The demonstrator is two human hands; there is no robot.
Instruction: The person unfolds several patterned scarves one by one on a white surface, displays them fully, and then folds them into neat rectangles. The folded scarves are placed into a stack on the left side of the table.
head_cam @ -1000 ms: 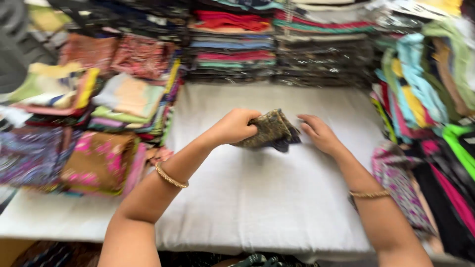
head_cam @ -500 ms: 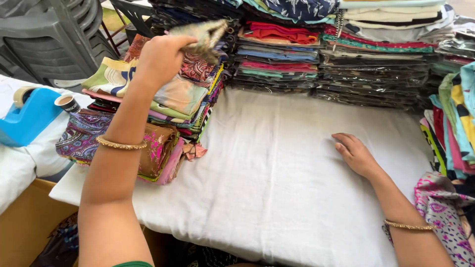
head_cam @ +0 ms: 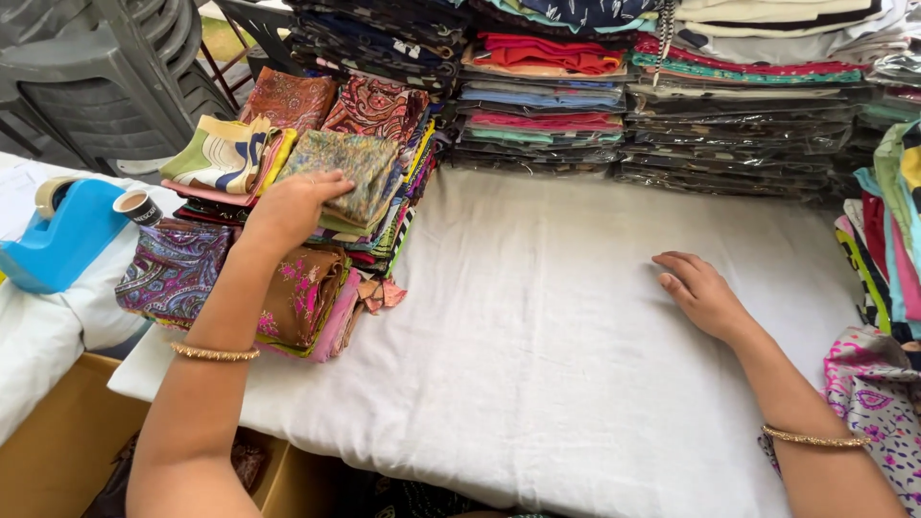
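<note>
Fabric stacks (head_cam: 317,192) under left hand (head_cam: 288,206), tape dispenser (head_cam: 58,235) beside.

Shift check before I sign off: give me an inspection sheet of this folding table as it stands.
Surface: white cloth-covered table, bare in the middle.
Job's things: folded green-patterned cloth on top of the colourful stack at the left.
Clutter: blue tape dispenser on the side table; wrapped fabric piles along the back; loose printed cloths at the right edge.
Hands: left hand resting on the green-patterned cloth, fingers spread; right hand flat on the table, empty.
Cables: nothing seen.
Surroundings: stacked grey plastic chairs behind the left corner.
</note>
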